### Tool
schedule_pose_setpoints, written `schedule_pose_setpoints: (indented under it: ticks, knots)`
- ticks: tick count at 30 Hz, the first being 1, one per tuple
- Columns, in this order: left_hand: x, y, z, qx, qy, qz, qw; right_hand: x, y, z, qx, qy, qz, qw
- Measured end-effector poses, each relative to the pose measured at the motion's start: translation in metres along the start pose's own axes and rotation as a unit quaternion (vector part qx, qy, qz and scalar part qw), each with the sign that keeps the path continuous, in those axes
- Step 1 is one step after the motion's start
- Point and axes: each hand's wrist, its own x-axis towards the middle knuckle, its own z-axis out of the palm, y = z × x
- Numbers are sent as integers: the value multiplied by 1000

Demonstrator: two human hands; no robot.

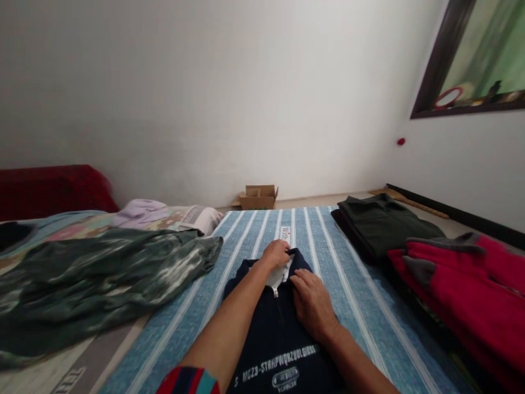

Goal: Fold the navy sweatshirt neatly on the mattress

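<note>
A navy zip-neck shirt (283, 336) with a collar and white printed lettering lies front side up, close in front of me. My left hand (275, 256) reaches across it and has its fingers closed on the back of the collar. On the collar's right side is my right hand (312, 298), its bent fingers gripping the collar edge near the shoulder. A white zip pull (275, 293) shows between the hands. The shirt's lower end is out of view, and my forearms cover parts of its sides.
Beneath lies a blue striped bed sheet (336, 262). Dark green camouflage-like clothing (102, 284) spreads out at left. At right are a folded dark green garment (381, 219) and a red garment (471, 290) on a pile. A cardboard box (258, 198) stands by the wall.
</note>
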Motion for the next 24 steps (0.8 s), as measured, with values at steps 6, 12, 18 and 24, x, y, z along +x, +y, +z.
schedule_pose_setpoints:
  ticks: [6, 12, 18, 24]
  knots:
    - [19, -20, 5, -51, -43, 45, 997, 3, 0, 9, 22, -24, 19, 999]
    - [19, -33, 13, -90, -34, 15, 995, 8, -1, 11, 2, -35, 30, 999]
    - [14, -28, 15, 4, 24, -13, 1000, 9, -2, 10, 7, -57, 43, 997]
    - [6, -22, -2, 46, 18, 5, 999, 9, 0, 10, 16, -67, 55, 996]
